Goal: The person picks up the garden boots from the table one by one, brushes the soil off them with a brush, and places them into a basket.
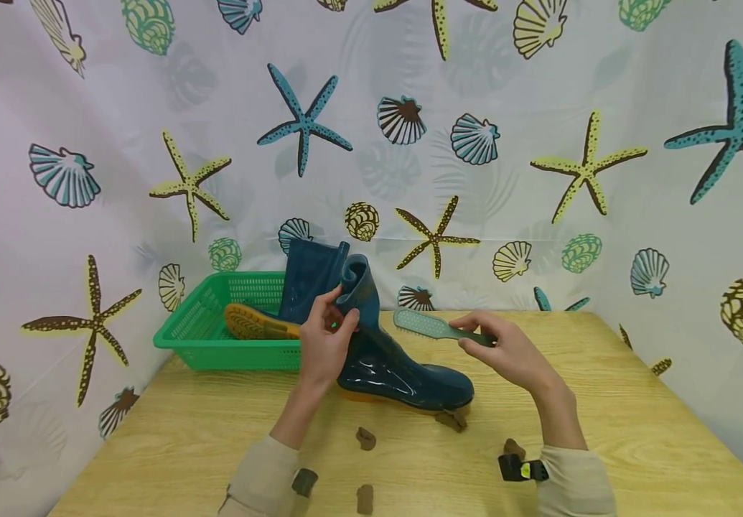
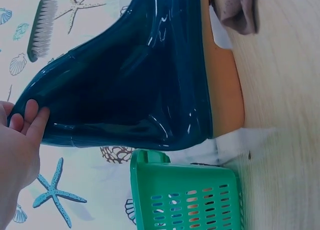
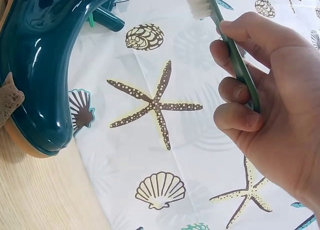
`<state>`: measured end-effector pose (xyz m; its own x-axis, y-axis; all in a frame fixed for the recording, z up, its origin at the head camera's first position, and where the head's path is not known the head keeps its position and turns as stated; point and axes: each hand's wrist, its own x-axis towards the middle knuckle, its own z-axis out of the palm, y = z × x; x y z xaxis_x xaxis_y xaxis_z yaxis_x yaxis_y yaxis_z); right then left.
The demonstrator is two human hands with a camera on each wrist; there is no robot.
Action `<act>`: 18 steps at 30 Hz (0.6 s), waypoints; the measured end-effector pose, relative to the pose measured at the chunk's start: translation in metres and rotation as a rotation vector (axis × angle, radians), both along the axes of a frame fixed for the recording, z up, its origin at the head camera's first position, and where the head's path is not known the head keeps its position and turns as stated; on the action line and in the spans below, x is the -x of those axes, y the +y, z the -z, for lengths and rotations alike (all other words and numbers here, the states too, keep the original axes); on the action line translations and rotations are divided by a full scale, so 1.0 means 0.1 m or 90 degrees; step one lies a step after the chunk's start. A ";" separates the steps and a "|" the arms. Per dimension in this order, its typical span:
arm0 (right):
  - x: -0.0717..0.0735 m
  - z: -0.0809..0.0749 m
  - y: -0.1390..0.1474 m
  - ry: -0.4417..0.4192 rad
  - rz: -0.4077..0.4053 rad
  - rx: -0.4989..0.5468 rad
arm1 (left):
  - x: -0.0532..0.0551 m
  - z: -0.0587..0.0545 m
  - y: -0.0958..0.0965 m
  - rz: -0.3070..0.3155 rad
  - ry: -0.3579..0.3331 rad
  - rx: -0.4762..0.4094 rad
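Note:
A dark blue rubber boot (image 1: 403,373) with a tan sole stands on the table, its toe to the right. My left hand (image 1: 326,337) pinches the top of its shaft, which is folded inward there. Smooth, glossy rubber shows along its side in the left wrist view. Held by its handle in my right hand (image 1: 507,348) is a green brush (image 1: 424,324), raised to the right of the shaft and apart from the boot. Its white bristles (image 3: 198,3) show in the right wrist view. A brown lump (image 1: 452,420) lies against the sole near the toe.
Behind and left of the boot sits a green plastic basket (image 1: 229,355). A second blue boot (image 1: 309,281) lies in it, its tan sole turned outward. More brown lumps (image 1: 366,438) lie on the wooden table (image 1: 629,431) in front. A shell-patterned curtain (image 1: 371,187) encloses the back and sides.

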<state>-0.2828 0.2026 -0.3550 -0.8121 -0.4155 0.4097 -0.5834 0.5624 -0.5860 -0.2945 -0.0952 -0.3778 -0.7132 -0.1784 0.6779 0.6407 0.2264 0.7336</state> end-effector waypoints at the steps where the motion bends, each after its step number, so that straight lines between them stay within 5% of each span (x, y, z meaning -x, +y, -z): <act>1: 0.00 0.00 0.00 -0.001 -0.001 0.001 | -0.01 -0.01 0.00 0.004 -0.010 -0.004; 8: 0.02 0.01 0.01 0.000 -0.001 0.004 | -0.03 -0.09 -0.01 0.006 -0.046 -0.029; 18: 0.05 0.03 0.02 -0.004 -0.006 0.013 | -0.14 -0.27 -0.10 0.012 0.032 -0.077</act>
